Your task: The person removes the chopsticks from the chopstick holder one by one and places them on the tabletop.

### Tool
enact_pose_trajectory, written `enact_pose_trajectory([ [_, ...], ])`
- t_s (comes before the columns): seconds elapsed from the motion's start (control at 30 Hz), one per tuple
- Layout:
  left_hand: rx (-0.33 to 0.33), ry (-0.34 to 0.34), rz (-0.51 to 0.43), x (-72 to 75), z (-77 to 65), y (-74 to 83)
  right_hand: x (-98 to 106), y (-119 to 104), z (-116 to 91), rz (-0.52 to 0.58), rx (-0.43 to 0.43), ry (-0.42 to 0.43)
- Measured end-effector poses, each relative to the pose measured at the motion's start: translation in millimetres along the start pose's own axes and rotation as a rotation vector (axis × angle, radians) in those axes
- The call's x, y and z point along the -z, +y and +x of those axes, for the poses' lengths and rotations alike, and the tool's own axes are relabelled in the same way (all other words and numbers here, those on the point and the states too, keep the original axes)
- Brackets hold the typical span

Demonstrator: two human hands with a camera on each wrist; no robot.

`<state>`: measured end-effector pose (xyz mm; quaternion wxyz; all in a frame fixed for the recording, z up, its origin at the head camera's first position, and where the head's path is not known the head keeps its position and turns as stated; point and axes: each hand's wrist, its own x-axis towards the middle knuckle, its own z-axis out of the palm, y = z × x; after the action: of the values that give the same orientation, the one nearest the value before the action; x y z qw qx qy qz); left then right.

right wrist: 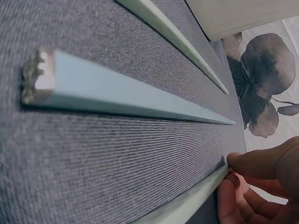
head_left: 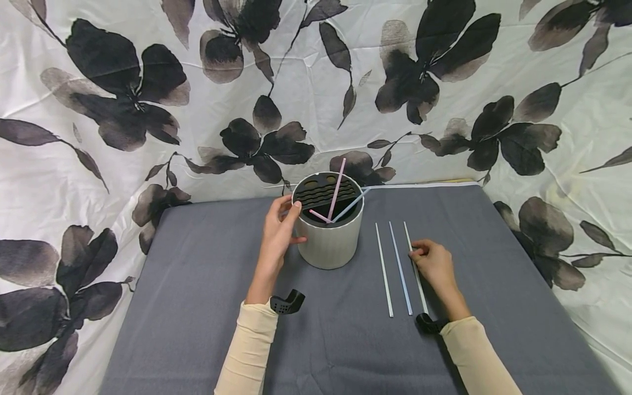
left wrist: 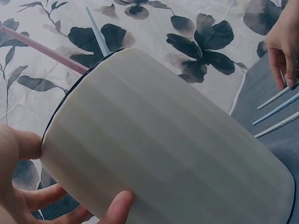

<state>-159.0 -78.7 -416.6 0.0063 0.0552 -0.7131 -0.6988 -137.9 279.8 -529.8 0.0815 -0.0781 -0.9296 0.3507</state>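
Observation:
My left hand (head_left: 277, 233) holds the left side of an off-white, ribbed utensil holder (head_left: 328, 249), with the thumb at its rim. A black slotted insert (head_left: 323, 189) fills its top. Pink chopsticks (head_left: 337, 189) and a blue chopstick (head_left: 354, 204) lean in its opening. On the cloth to its right, three chopsticks lie side by side: a pale green chopstick (head_left: 383, 269), a light blue chopstick (head_left: 400, 269) with a silvery end, and another pale green chopstick (right wrist: 187, 203) on the right. Thumb and fingers of my right hand (head_left: 435, 266) pinch that rightmost one near its thin end.
A dark grey cloth (head_left: 207, 274) covers the table. Behind it and down both sides hangs white fabric (head_left: 340, 109) with large dark flowers; the holder stands close to the table's back edge. A black camera mount (head_left: 288, 302) sits on each wrist.

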Motion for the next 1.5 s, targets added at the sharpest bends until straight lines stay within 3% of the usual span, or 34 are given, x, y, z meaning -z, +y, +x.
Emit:
enact_pose_trajectory([
  [0.27,0.002,0.004,0.006,-1.4,-0.6,-0.7,3,-8,2,0.036,-0.007,0.045],
  [0.57,0.002,0.002,0.009,-1.0,0.3,-0.9,7,-33,9,0.244,0.167,0.074],
  [0.87,-0.005,0.005,0.005,-1.1,0.2,-0.4,9,-68,6,0.433,0.264,0.091],
  [1.37,0.008,0.001,-0.005,0.9,-0.6,-2.1,11,-126,0,0.417,0.576,0.064],
  [1.5,0.005,0.005,-0.001,-0.2,-1.2,-2.0,13,-140,0,0.401,0.617,0.055],
])
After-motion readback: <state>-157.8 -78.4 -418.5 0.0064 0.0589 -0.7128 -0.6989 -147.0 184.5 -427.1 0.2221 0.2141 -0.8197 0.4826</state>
